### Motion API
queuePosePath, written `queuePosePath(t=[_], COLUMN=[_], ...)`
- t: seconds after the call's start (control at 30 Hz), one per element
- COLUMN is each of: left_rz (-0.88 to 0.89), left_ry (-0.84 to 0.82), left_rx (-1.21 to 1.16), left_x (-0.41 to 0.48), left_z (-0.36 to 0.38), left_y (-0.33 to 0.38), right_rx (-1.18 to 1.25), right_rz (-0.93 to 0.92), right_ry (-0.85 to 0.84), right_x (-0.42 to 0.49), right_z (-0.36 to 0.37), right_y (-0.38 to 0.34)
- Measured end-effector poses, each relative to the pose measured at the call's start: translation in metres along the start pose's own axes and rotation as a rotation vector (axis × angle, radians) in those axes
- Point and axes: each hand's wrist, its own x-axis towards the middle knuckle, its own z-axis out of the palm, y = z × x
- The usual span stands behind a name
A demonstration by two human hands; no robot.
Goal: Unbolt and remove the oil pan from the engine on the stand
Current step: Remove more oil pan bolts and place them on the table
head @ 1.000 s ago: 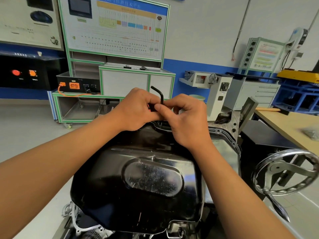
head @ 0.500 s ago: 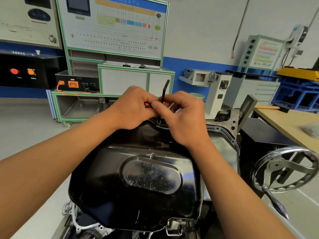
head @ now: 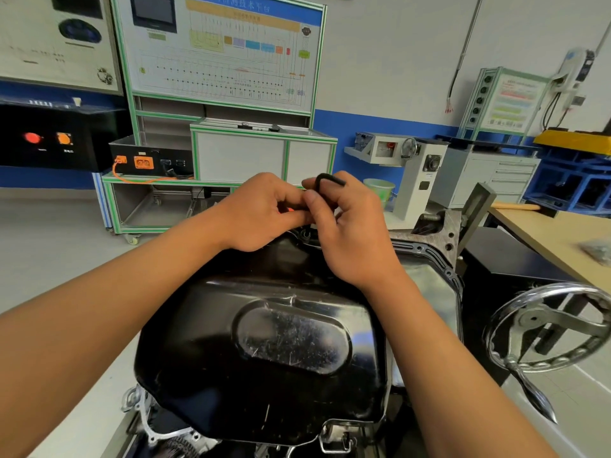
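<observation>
Gripping hex key (head: 326, 178), left hand (head: 261, 214), right hand (head: 352, 236), over oil pan (head: 291, 345) rim

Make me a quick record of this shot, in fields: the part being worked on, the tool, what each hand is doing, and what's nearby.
part: black oil pan, seated, not yet lifted off
tool: black L-shaped hex key, bent end up, at the pan's far edge
left hand: pinches the key's shaft
right hand: pinches the key just below the bend
nearby: chrome handwheel on the right; wooden table behind it
</observation>
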Motion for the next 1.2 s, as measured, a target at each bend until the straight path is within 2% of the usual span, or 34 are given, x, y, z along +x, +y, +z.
queuePosePath(t=[0.17, 0.3, 0.57, 0.67, 0.87, 1.03, 1.2], left_rz=[0.041, 0.063, 0.081, 0.045, -0.072, -0.069, -0.062], left_ry=[0.084, 0.092, 0.091, 0.017, -0.29, -0.281, -0.276], left_rx=[0.015, 0.042, 0.055, 0.049, 0.144, 0.087, -0.05], left_x=[-0.001, 0.0, 0.0, 0.001, 0.007, 0.01, 0.008], left_z=[0.003, 0.004, 0.003, 0.003, 0.005, 0.004, -0.001], left_y=[-0.001, 0.001, 0.002, -0.001, -0.004, -0.007, -0.007], right_rx=[0.015, 0.062, -0.019, -0.046, -0.065, -0.01, 0.122], right_rz=[0.019, 0.049, -0.055, -0.062, -0.048, 0.041, 0.177], right_ry=[0.155, 0.213, 0.097, 0.12, 0.15, 0.198, 0.381], right_x=[-0.001, -0.002, -0.003, -0.003, -0.003, -0.002, 0.0], right_z=[-0.001, -0.001, -0.001, 0.001, 0.0, -0.001, -0.006], right_y=[0.002, 0.004, 0.0, 0.0, -0.002, -0.002, -0.001])
